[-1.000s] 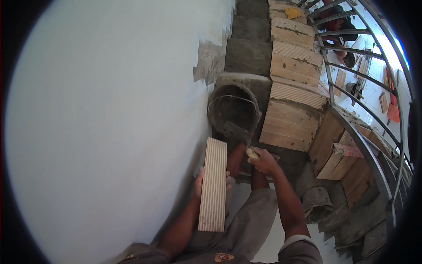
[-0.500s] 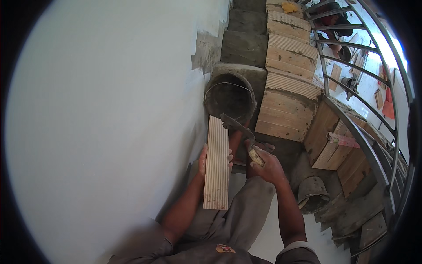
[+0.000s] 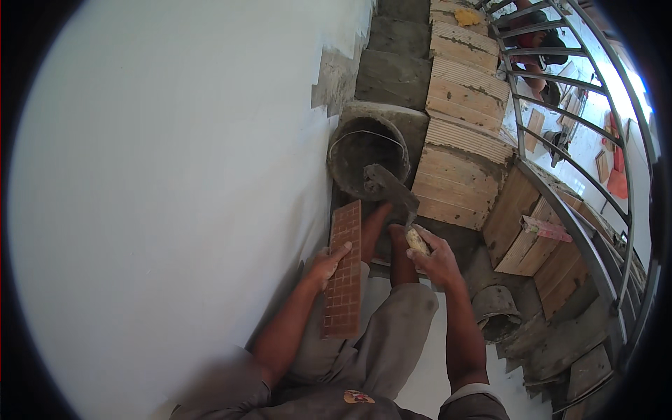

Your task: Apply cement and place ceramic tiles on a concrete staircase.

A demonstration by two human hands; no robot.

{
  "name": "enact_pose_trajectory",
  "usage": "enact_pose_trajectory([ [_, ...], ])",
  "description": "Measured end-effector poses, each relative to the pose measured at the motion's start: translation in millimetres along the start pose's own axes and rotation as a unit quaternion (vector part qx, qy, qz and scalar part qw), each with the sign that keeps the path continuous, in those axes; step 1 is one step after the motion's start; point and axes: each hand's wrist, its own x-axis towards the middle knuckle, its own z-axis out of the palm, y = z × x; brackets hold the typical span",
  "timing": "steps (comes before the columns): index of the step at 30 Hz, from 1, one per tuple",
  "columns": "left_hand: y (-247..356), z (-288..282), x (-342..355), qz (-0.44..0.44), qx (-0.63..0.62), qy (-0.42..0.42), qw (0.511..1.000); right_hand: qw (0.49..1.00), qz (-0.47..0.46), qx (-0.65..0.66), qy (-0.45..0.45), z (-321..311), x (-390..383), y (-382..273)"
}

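Observation:
My left hand (image 3: 329, 266) grips a long narrow tile (image 3: 344, 280) by its left edge, thumb across its face. The tile's reddish-brown, grid-patterned back is turned up. In my right hand (image 3: 435, 259) is the pale handle of a trowel (image 3: 400, 194). Grey mortar (image 3: 376, 180) sits on the trowel's blade, which is over the near rim of a dark bucket (image 3: 358, 129). The bucket stands just beyond the tile's far end, against the wall, with its wire handle across the opening.
Tiled steps (image 3: 458, 171) climb ahead, beside bare grey steps (image 3: 392, 77). A white wall (image 3: 175, 196) runs along the left. On the right are a curved metal railing (image 3: 560, 192), a small bucket (image 3: 497, 308) lying tipped and a pink-marked box (image 3: 546, 229). A person (image 3: 542, 45) is beyond the railing.
The tile has turned over, from its ribbed cream face to its brown back. The trowel has shifted slightly right and now shows mortar on its blade.

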Motion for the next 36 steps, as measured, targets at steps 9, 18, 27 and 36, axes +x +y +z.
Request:
enact_pose_trajectory([
  [9,10,-5,-10,0.109,-0.006,-0.028,0.994,0.96,-0.177,-0.216,0.0,7,2,8],
  [18,29,-2,-1,0.097,-0.055,-0.096,0.989,0.907,-0.109,-0.402,0.059,95,-7,24],
  [27,15,0,-1,0.067,-0.285,-0.261,0.92,0.934,-0.109,-0.334,0.07,130,-10,9],
  [36,41,13,-12,0.039,-0.295,-0.243,0.923,0.944,-0.095,-0.311,0.057,96,-13,10],
])
